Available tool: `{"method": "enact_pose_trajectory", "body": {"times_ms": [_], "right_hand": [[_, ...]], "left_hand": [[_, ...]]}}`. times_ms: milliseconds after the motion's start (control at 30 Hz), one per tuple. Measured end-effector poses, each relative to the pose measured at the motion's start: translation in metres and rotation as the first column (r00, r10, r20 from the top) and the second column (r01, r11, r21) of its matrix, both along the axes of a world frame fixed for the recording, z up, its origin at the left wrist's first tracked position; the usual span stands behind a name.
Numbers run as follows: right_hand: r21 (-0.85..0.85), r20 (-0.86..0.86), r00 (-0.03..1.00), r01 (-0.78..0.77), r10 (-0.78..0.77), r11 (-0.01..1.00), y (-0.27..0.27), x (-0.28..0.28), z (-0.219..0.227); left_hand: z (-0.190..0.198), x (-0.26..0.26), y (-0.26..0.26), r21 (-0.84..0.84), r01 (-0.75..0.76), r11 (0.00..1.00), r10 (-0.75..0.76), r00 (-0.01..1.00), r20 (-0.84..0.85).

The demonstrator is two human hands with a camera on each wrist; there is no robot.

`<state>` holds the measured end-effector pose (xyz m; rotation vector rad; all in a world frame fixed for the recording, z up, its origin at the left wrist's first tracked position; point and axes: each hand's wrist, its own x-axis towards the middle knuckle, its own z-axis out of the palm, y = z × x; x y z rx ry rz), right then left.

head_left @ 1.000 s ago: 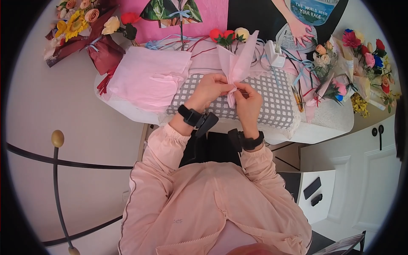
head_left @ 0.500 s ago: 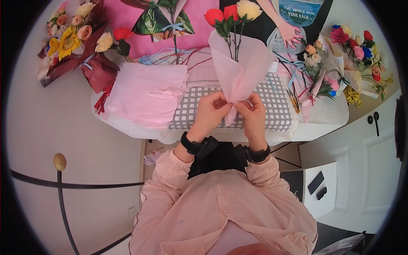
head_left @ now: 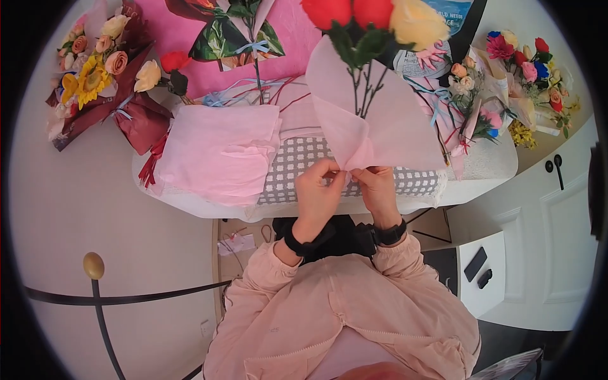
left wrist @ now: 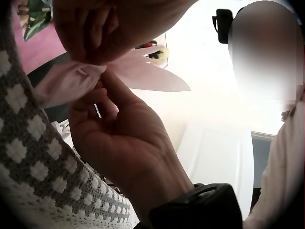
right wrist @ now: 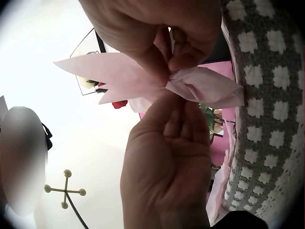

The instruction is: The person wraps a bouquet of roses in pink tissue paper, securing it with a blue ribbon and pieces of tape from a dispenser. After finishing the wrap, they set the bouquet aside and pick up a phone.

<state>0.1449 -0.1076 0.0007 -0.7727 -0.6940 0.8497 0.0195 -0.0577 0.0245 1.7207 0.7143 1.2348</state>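
Both hands pinch the gathered neck of a pink paper wrap [head_left: 361,149] from either side, the left hand [head_left: 318,193] at its left and the right hand [head_left: 381,195] at its right. Two red roses [head_left: 372,14] and a cream rose [head_left: 420,24] rise from the wrap on dark stems. In the left wrist view the left hand [left wrist: 128,143] is below the gathered paper [left wrist: 71,83] and the right hand [left wrist: 114,28] above it. The right wrist view has the right hand [right wrist: 167,162] under the crumpled paper tail [right wrist: 207,87], fingertips close to the other hand's.
A stack of pink sheets [head_left: 218,152] lies left on the table, beside a checked cloth [head_left: 297,158]. Wrapped bouquets stand at the far left [head_left: 95,82] and far right [head_left: 532,76]. Ribbons [head_left: 443,101] lie toward the back right.
The wrapped roses have come up and closer to the head camera, looking larger. Both hands have moved lower in the view, toward the body, still pinching the paper.
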Motion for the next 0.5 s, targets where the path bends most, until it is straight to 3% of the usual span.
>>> {"method": "enact_pose_trajectory", "body": {"times_ms": [133, 233, 333, 433, 500], "right_hand": [[-0.001, 0.006, 1.0, 0.0, 0.0, 1.0, 0.001, 0.002, -0.003], [-0.039, -0.02, 0.999, -0.045, 0.045, 0.998, -0.004, 0.0, 0.001], [-0.048, -0.03, 0.997, -0.072, 0.07, 0.996, -0.008, -0.005, 0.003], [-0.044, -0.061, 0.997, -0.044, 0.041, 0.998, -0.009, -0.007, 0.004], [-0.094, -0.103, 0.994, 0.016, -0.025, 0.995, -0.011, -0.01, 0.006]], "left_hand": [[0.003, -0.009, -0.003, 0.176, 0.006, 0.984, -0.01, 1.0, 0.023], [-0.004, -0.019, 0.01, -0.121, 0.226, 0.967, -0.219, 0.974, 0.063], [-0.007, -0.023, 0.024, -0.345, 0.551, 0.76, -0.451, 0.829, 0.331], [0.001, -0.016, 0.013, -0.415, 0.555, 0.721, -0.439, 0.829, 0.347], [-0.003, -0.013, 0.007, -0.279, 0.445, 0.851, -0.401, 0.893, 0.203]]}}
